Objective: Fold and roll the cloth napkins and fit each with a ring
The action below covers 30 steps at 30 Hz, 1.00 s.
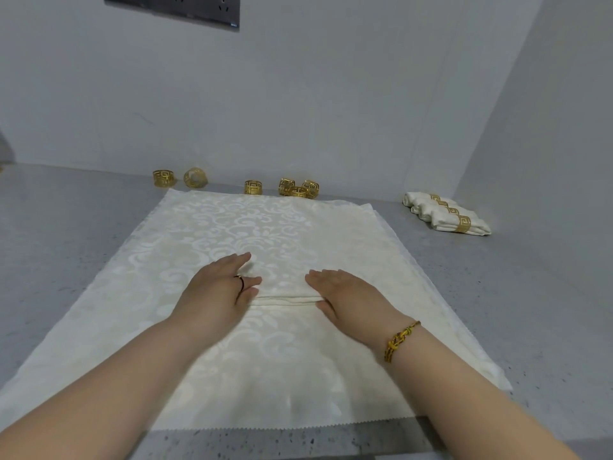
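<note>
A cream damask napkin [265, 227] lies spread flat on the grey table [66, 227], with a small folded ridge across its middle between my hands. My left hand [217, 287] lies flat on the cloth with straight fingers, a thin ring on one finger. My right hand [345, 290] presses flat on the cloth beside the ridge, a gold bracelet on its wrist. Several gold napkin rings [253, 187] stand in a row along the back wall. Three rolled napkins with gold rings [447, 215] lie at the back right.
Grey walls close the table at the back and on the right. A dark socket panel [172, 8] hangs high on the back wall. Bare table shows left and right of the cloth, and the front edge runs just under the napkin's hem.
</note>
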### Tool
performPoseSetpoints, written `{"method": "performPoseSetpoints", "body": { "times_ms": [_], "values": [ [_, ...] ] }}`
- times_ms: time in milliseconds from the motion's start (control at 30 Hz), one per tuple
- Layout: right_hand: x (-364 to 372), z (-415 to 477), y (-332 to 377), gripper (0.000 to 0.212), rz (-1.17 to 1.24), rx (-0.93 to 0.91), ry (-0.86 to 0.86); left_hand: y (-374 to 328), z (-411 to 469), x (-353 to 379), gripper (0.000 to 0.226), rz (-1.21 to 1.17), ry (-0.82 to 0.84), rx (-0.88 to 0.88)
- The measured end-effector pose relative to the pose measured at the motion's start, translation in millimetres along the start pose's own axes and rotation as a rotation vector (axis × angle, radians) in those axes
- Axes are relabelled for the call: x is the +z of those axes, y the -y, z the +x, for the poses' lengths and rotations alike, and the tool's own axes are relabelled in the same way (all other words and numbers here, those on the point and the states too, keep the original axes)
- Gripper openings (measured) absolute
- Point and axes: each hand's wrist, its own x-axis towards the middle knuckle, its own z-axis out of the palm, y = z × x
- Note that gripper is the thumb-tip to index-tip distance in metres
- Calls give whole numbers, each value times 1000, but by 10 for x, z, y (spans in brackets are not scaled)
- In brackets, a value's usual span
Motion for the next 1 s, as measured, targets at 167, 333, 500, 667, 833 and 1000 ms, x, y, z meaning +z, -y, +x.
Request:
{"method": "performPoseSetpoints", "body": {
  "times_ms": [167,333,500,667,833,1000],
  "values": [
    [-47,60,72,50,-35,72,2,-113,-18,-45,46,381,19,170],
    [11,119,70,35,61,100,-101,-258,88,91,58,466,-69,389],
    [-124,127,-48,27,387,134,-194,-346,308,11,36,320,-52,414],
    [-313,116,-142,19,895,183,-294,-417,477,-332,32,-65,270,96],
    [-303,213,-20,13,1207,193,-242,-315,484,-424,15,-262,558,-9],
    [-362,431,77,9,1223,180,-235,-264,521,-259,45,-371,380,-83]
  ]
}}
